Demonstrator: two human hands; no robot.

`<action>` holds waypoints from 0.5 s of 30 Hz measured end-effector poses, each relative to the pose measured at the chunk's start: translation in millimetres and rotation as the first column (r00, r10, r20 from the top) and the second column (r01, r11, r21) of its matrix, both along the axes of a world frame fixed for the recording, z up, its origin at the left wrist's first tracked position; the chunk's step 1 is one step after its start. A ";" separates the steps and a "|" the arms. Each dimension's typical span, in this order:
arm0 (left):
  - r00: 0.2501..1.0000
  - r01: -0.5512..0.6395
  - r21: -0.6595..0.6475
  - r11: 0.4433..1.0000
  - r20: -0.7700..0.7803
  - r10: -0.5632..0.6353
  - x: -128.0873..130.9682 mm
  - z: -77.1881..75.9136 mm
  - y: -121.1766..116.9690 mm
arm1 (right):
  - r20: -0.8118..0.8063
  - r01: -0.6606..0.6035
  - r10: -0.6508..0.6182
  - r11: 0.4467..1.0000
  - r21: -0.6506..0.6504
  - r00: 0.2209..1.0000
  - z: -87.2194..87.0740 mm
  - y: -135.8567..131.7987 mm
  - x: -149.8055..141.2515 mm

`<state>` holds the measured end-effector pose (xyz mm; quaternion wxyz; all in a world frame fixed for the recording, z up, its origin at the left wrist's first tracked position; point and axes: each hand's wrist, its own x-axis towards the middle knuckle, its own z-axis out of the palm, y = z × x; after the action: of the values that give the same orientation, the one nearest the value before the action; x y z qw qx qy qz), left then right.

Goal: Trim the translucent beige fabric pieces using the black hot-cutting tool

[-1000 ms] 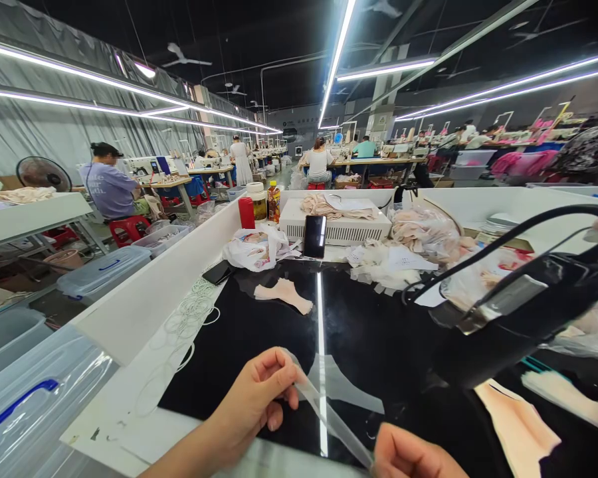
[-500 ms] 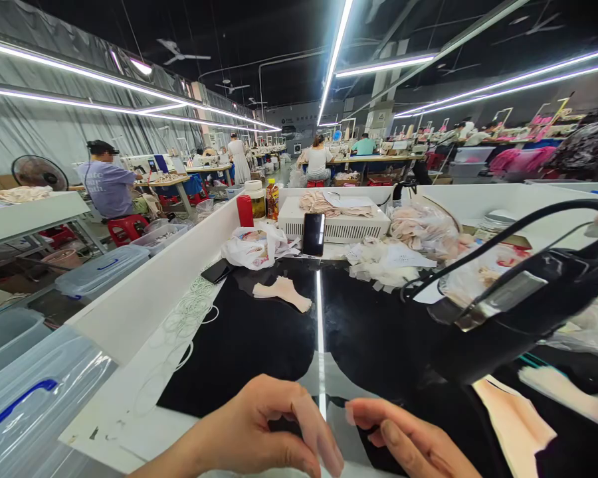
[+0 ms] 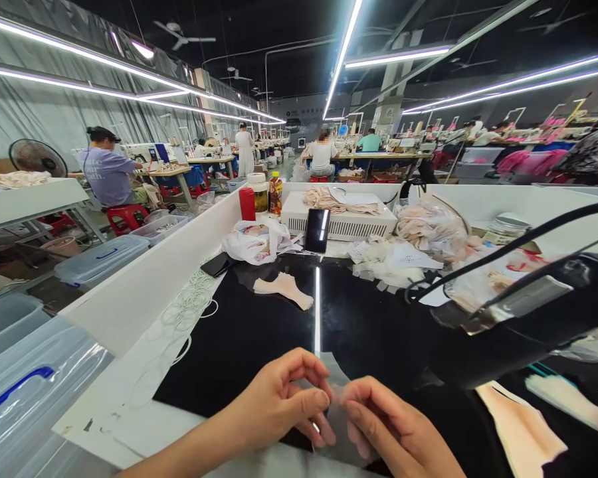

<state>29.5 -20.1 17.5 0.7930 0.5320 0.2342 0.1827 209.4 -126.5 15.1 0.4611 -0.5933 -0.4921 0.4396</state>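
Observation:
My left hand (image 3: 286, 401) is curled, thumb and forefinger brought together at the edge of a thin translucent sheet (image 3: 337, 366). Facing it from the right, my right hand (image 3: 386, 421) pinches the same sheet between thumb and fingers. The fingers partly hide the sheet, which hangs just above the glossy black work surface (image 3: 249, 345). Farther back on that surface lies a flat beige fabric piece (image 3: 284, 290). Another beige piece (image 3: 523, 425) rests at the right, partly under a dark machine arm (image 3: 508, 332).
White elastic loops (image 3: 184, 299) lie along the left edge. A phone (image 3: 317, 230) leans against a white vented box (image 3: 353, 226). Plastic bags (image 3: 259, 240) and scraps (image 3: 393, 260) line the back. Clear bins (image 3: 102, 259) stand at left; several people sit at sewing tables beyond.
My hands have moved closer together and slightly away from me, and their fingers have closed on the translucent sheet, which lay on the surface before. The view has shifted slightly.

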 end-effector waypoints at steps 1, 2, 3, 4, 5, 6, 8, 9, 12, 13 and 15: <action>0.999 0.022 -0.012 1.000 -0.031 -0.023 1.8 0.6 -0.1 | 0.021 -0.012 0.012 1.000 0.010 1.000 -1.3 2.7 1.8; 0.997 0.037 -0.014 0.999 -0.070 -0.038 3.3 1.6 -0.3 | 0.050 -0.021 0.021 1.000 0.017 0.999 -2.7 5.3 3.8; 0.993 0.044 -0.013 0.999 -0.113 -0.045 4.8 2.6 -0.5 | 0.078 -0.027 0.026 0.999 0.018 0.997 -4.1 7.5 5.6; 0.987 0.045 -0.011 0.999 -0.152 -0.046 6.2 3.6 -0.3 | 0.095 -0.018 0.017 1.000 0.014 0.995 -5.5 9.1 7.3; 0.982 0.040 -0.009 0.999 -0.183 -0.041 7.7 4.3 0.2 | 0.099 0.012 -0.013 1.000 0.009 0.995 -6.9 10.0 8.8; 0.978 0.028 -0.006 1.000 -0.207 -0.029 9.1 4.5 1.2 | 0.098 0.057 -0.058 0.998 0.007 0.993 -8.3 10.1 10.1; 0.971 -0.005 0.008 1.000 -0.238 0.007 11.7 3.5 4.6 | 0.105 0.138 -0.140 0.990 0.019 0.985 -11.3 8.7 13.1; 0.967 -0.021 0.023 1.000 -0.252 0.026 12.8 2.3 6.7 | 0.125 0.161 -0.164 0.986 0.033 0.979 -13.0 7.5 15.0; 0.953 -0.039 0.095 0.995 -0.296 0.065 14.7 -2.3 12.5 | 0.258 0.124 -0.139 0.990 0.074 0.956 -19.1 5.2 23.2; 0.950 -0.036 0.125 0.992 -0.303 0.073 15.0 -3.7 13.7 | 0.312 0.100 -0.123 0.991 0.091 0.942 -21.2 5.3 26.5; 0.948 -0.040 0.177 0.983 -0.304 0.093 15.3 -5.4 15.0 | 0.408 0.045 -0.101 0.988 0.145 0.908 -25.0 7.4 32.8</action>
<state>44.8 -5.1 12.1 0.6918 0.6109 0.3576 0.1427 242.2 -119.1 -9.9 0.4006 -0.6590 -0.5841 0.2530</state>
